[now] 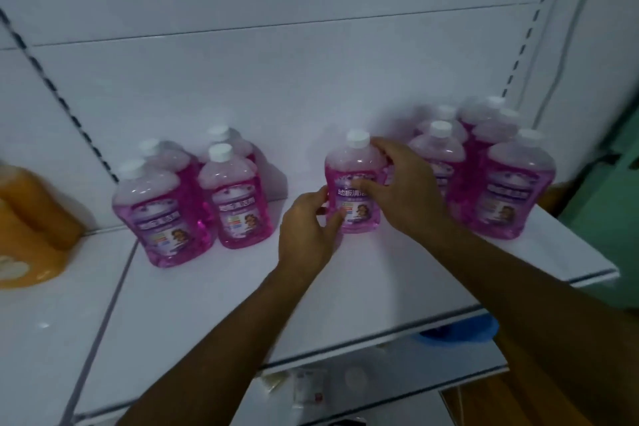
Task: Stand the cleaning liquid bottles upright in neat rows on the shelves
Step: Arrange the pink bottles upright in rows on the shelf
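Held upright at frame centre on the white shelf (214, 304): pink bottle (352, 183). Left hand (307, 228) grip curled around lower left side; right hand (401, 183) grip closed over upper right shoulder and label. Flanked by bottle groups left (193, 197) and right (498, 176).

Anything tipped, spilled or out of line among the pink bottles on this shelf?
Nothing tipped or spilled. The middle bottle, held by both hands, stands alone between the left group and right group.

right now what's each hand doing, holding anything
Left hand: grips the lower left side of the middle pink bottle.
Right hand: grips the same bottle's right shoulder.
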